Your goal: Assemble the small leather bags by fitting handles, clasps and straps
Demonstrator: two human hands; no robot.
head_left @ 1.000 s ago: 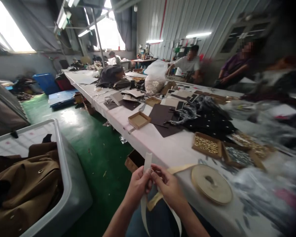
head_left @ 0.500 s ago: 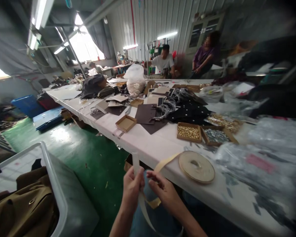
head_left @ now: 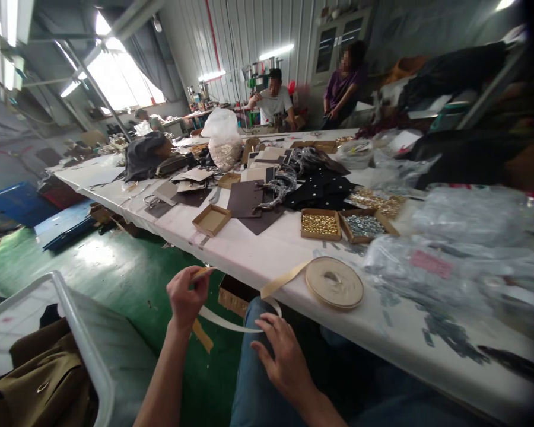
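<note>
A roll of cream tape (head_left: 333, 283) lies flat near the table's front edge. From it a strip of tape (head_left: 225, 323), yellowish on one face and white on the other, hangs in a loop past the edge and over my knee. My left hand (head_left: 186, 296) pinches the strip, out to the left over the floor, and a short yellow tail dangles below. My right hand (head_left: 282, 353) hovers by my blue-trousered knee (head_left: 253, 362), fingers spread, close to the strip; whether the fingertips touch it I cannot tell.
On the white-covered table (head_left: 258, 255) stand a box of gold studs (head_left: 320, 224), a box of silver pieces (head_left: 365, 225) and an empty carton tray (head_left: 212, 220). Plastic bags (head_left: 427, 267) lie on the right. A white bin (head_left: 111, 350) with brown cloth stands at left. Several people are behind the table.
My left hand has moved left with the tape, away from my right hand. My right hand's fingers have spread, and it sits over the knee. The view has shifted right.
</note>
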